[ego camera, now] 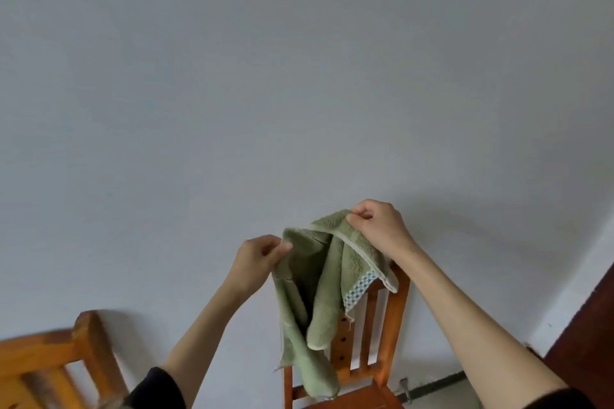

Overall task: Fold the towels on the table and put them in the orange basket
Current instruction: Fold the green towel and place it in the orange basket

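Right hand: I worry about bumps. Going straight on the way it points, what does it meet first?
The right hand, pinching the green towel, points toward the wall; nothing else shows between, though depth is unclear.

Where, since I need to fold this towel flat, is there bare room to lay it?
No table shows. The only bare surface is the chair seat below the hanging towel. Crowded between left hand and right hand, both pinching it.
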`<state>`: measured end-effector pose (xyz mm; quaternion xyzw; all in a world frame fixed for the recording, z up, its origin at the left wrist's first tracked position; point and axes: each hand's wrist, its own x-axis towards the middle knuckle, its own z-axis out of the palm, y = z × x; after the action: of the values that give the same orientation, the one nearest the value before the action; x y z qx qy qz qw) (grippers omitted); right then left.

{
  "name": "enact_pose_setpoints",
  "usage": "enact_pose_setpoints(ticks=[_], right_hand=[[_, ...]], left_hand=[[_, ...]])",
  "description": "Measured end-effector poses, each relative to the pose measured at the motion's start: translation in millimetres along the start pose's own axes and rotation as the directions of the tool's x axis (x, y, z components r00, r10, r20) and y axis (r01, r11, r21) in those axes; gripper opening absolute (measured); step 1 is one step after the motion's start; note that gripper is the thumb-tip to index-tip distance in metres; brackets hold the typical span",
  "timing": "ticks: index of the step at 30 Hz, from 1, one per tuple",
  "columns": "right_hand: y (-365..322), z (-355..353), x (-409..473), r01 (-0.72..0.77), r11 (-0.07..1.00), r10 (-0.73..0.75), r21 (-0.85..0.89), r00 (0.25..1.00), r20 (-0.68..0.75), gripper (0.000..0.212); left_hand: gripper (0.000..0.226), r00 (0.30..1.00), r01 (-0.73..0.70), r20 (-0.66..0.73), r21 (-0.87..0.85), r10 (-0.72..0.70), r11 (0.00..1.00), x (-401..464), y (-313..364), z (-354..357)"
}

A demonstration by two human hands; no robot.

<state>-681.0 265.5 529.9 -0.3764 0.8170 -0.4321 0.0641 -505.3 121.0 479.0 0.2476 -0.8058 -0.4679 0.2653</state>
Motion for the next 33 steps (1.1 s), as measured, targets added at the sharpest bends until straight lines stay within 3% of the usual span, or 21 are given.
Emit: enact_pose_setpoints(ticks=[2,6,12,15,17,20,24,28,33], right_hand=[[1.2,14.8,-4.7,-0.005,0.999,0.009,-0.052,0.997,0.081,0.024],[-18.9,50.0,-25.2,0.143,0.985,-0.162,0.092,0.952,0.260,0.039],[-70.5,103.7,-69.7,0.372,0.908,-0.416,0.194,0.858,0.300,0.009],[-100.7,120.8,-91.8,0.394,0.849,-0.510,0.351,0.785,0.353,0.010],[-122.2,129.7,-105.6,0.261,0.809,-0.537,0.527,0.691,0.483,0.010],[-156.7,147.4,-132.1,0.084,0.781,-0.591,0.618,0.417,0.691,0.015],[-207.7,187.0,-186.0,0.132,0.780,-0.626,0.612,0.180,0.759,0.020],[-265.0,230.9,-258.4,0.287,0.723,-0.666,0.629,0.046,0.745,0.017],[-334.4,283.6,-346.0,0.370,0.593,-0.778,0.715,0.035,0.627,0.023]], left_hand=[[0.028,0.998,-0.035,-0.052,0.055,0.038,0.998,1.0,18.1,-14.5],[0.019,0.993,-0.083,-0.059,0.290,0.105,0.953,-10.2,51.8,-34.9],[0.017,0.974,-0.010,-0.204,0.396,0.099,0.918,-71.1,79.0,-74.1],[0.017,0.952,0.089,-0.301,0.426,0.048,0.901,-117.6,79.8,-106.0],[0.017,0.930,0.164,-0.368,0.429,0.006,0.888,-153.2,77.8,-130.6],[0.015,0.887,0.271,-0.456,0.398,-0.068,0.876,-212.5,74.4,-166.8],[0.016,0.801,0.424,-0.577,0.359,-0.159,0.831,-299.7,66.7,-211.5],[0.014,0.704,0.534,-0.680,0.316,-0.205,0.785,-389.5,60.1,-251.1],[0.015,0.567,0.673,-0.790,0.279,-0.235,0.685,-509.3,43.6,-298.7]])
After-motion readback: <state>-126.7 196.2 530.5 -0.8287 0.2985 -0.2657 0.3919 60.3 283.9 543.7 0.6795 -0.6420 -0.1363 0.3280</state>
